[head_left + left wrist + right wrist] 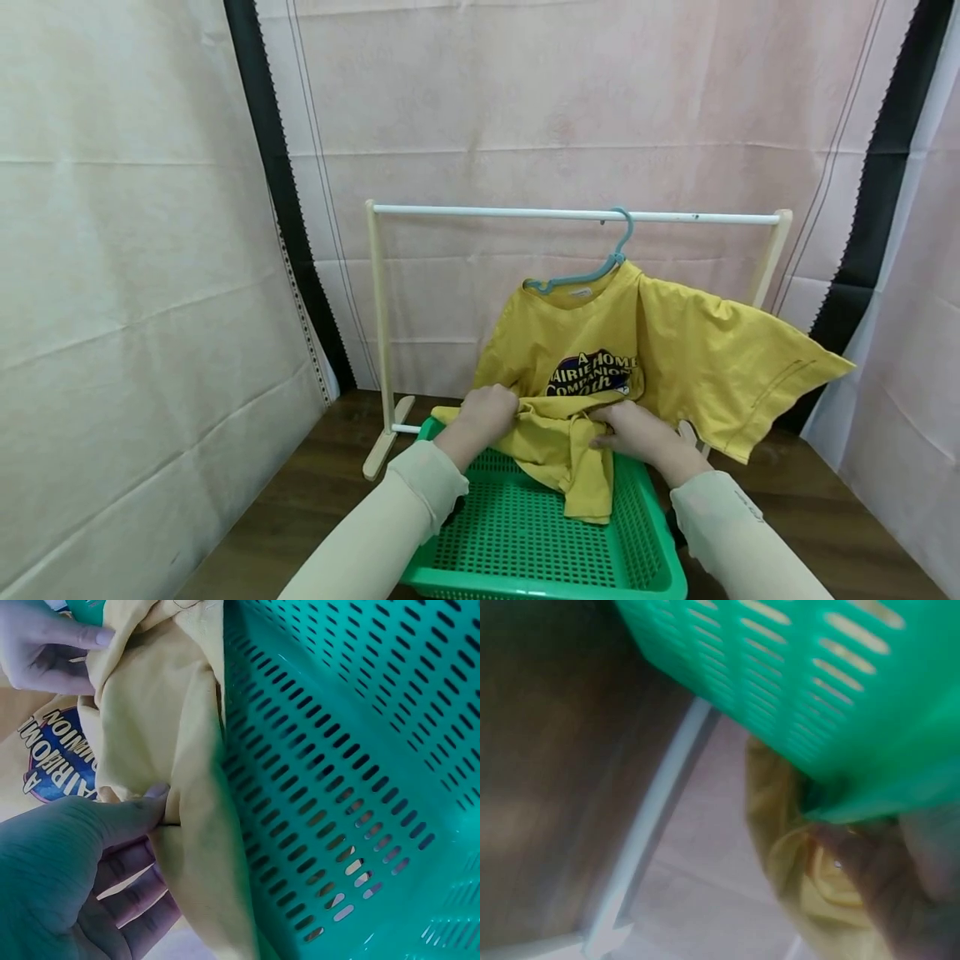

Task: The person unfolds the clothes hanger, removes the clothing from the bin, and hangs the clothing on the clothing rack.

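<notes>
A yellow T-shirt point(690, 333) with a dark printed logo hangs on a light blue hanger point(625, 229), its neckline tilted down to the left. My left hand point(487, 414) pinches the shirt's lower part at the left, thumb on top of the cloth in the left wrist view. On the other side my right hand point(633, 429) grips the bunched fabric, its thumb and fingers around a fold. Between the hands the lower cloth drapes over the far rim and into a green perforated basket point(543, 583). One sleeve spreads out to the right.
The hanger hooks over the white bar point(465, 212) of a small clothes rack with cream posts point(381, 317). The basket stands in front of it on a dark wooden table point(277, 508). Pale fabric walls point(135, 292) surround the table at the back and sides.
</notes>
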A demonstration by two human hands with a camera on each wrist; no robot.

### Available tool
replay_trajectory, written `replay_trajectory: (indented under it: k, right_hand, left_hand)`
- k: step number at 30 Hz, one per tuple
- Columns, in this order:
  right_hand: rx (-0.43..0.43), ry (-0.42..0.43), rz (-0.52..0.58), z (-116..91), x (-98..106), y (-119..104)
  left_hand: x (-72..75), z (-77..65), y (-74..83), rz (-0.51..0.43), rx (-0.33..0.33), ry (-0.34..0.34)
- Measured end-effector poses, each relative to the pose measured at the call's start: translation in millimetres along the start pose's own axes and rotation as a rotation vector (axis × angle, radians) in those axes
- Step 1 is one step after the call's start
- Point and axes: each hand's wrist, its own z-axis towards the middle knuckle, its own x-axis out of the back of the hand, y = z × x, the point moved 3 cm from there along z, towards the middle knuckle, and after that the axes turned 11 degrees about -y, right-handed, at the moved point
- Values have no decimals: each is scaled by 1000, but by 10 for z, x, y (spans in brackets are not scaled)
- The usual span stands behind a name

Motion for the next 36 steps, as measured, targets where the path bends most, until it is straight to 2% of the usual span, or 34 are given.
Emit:
replay_trajectory:
  k: [3,8,14,18,21,24,26,29,33,36]
  right_hand:
    - [29,35,37,-10,-15,39]
    - [84,90,32,-13,21,51]
    - [74,123,36,-13,80,45]
    - [78,187,-50,-12,128,41]
    - [71,294,-156,-15,178,42]
    - [75,417,-250,-3,253,26]
    - [78,478,-290,12,316,12]
    - [52,525,-304,35,419,4]
    - [3,563,-276,54,536,16]
    - [16,614,-259,68,572,23]
  left_hand:
    - [-25,10,-2,-21,-13,0]
    - [-39,32,-38,-53,-10,-22]
    - [-2,4,-119,-109,-15,-8]
    - [37,-6,-145,-95,-22,52]
    - [90,11,-141,-27,-10,145]
    - [171,30,-131,-11,30,240]
    - [227,41,-122,-44,49,290]
    - [291,55,-112,-121,50,337]
    - [331,63,-108,-178,37,368]
    - [326,63,-116,-208,27,383]
